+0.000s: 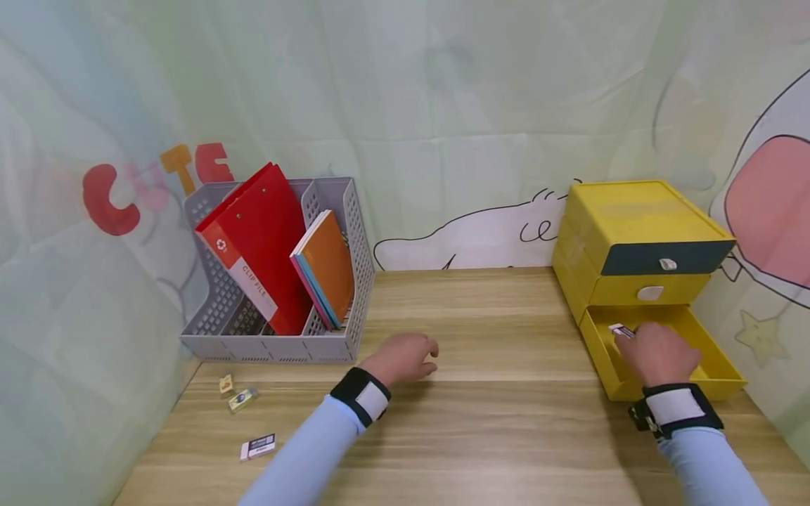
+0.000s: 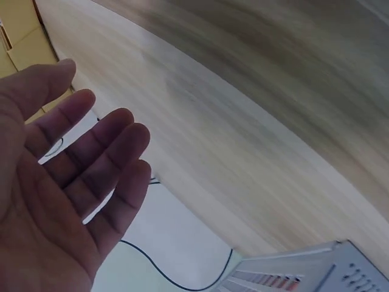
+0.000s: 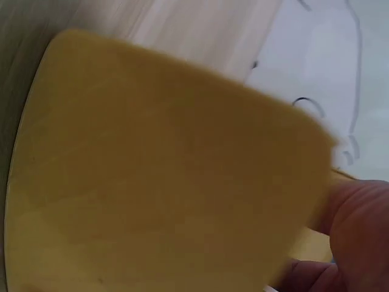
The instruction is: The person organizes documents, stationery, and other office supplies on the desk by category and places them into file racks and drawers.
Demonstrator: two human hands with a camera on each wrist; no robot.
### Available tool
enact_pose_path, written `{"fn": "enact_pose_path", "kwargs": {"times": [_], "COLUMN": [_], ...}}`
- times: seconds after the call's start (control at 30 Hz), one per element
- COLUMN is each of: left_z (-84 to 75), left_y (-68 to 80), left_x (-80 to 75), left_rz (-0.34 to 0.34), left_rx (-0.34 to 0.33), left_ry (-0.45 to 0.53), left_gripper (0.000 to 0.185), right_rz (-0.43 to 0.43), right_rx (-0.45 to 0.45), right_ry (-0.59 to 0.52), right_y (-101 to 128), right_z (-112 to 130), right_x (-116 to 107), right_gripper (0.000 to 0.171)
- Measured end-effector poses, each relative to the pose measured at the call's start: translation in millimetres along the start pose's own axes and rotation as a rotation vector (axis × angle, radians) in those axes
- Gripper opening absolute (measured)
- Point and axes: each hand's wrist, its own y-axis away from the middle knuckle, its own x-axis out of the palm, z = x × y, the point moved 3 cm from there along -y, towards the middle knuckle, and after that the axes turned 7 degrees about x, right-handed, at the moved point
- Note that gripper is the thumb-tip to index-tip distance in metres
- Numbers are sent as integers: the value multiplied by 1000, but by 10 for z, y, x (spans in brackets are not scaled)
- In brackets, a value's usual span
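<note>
My right hand is over the pulled-out bottom drawer of a yellow drawer unit, and its fingers pinch a small eraser in a dark and white sleeve. In the right wrist view the yellow drawer wall hides most of the fingers and the eraser. Over the middle of the table hovers my left hand, its fingers loosely bent and the palm bare in the left wrist view. A similar eraser and two smaller ones, one clear-wrapped and one yellowish, lie at the left.
A grey file rack holds a red clip file and several thin notebooks at the back left. Above the pulled-out drawer, the unit's dark-fronted top drawer and yellow middle drawer are closed. A printed curtain hangs behind.
</note>
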Motion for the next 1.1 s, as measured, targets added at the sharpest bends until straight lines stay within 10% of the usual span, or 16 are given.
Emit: {"fn": "enact_pose_path", "kwargs": {"times": [0.53, 0.73, 0.9, 1.1], "left_z": [280, 562, 795, 806], "left_y": [421, 926, 1429, 1731], "left_x": [-113, -199, -217, -66], "left_rz": [67, 152, 194, 245], "left_rx": [-158, -415, -607, -660], "left_ry": [169, 240, 111, 25], "left_gripper": [12, 20, 38, 39], "right_rz": [209, 196, 189, 172], "right_rx": [53, 51, 42, 32], "right_ry": [72, 69, 63, 50], "right_y": [-305, -280, -256, -239], "right_z": [-100, -63, -61, -73], "right_x": [291, 269, 240, 217], "right_gripper": [30, 34, 40, 45]}}
